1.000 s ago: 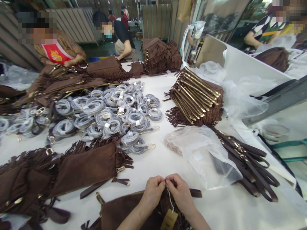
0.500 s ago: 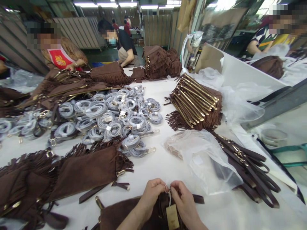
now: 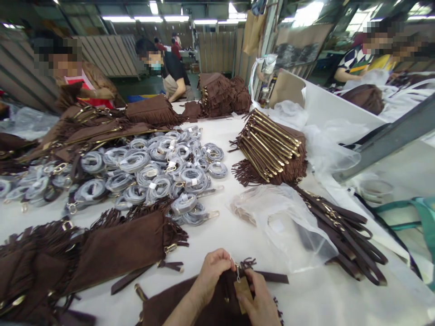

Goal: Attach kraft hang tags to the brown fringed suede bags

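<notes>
A brown suede fringed bag (image 3: 176, 303) lies at the near table edge under my hands. My left hand (image 3: 213, 271) is closed, pinching the bag's top edge where a thin white string hangs. My right hand (image 3: 260, 301) is closed on a small tan paper tag (image 3: 243, 290) tied to that string. A dark brown strap (image 3: 272, 277) runs right from the bag, past my right hand.
More fringed brown bags (image 3: 115, 249) lie at the left, a heap of wrapped grey straps (image 3: 152, 167) in the middle, a stack of gold-trimmed bags (image 3: 272, 149) at right, clear plastic bags (image 3: 288, 222) and dark straps (image 3: 343, 231) nearby. Other people work at the far side.
My right hand has dropped from the string's top down onto the paper tag and now holds it. My left hand stays pinched on the bag's edge. The view shifted slightly.
</notes>
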